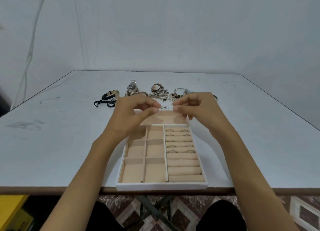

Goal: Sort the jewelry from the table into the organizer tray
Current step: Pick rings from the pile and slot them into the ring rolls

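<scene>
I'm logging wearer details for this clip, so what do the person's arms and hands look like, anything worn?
Both forearms are bare to the frame edge, with no sleeves in view. The left hand and right hand wear no gloves; no ring, watch or bracelet shows on either hand or wrist. No markings are visible.

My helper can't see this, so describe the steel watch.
Beyond the beige compartmented tray on the white table runs a jewelry row. Left of centre there, the silver dark-dialled watch has a steel link band; the flanking watches have straps.

Bare L hand, R hand, blk trousers
</scene>
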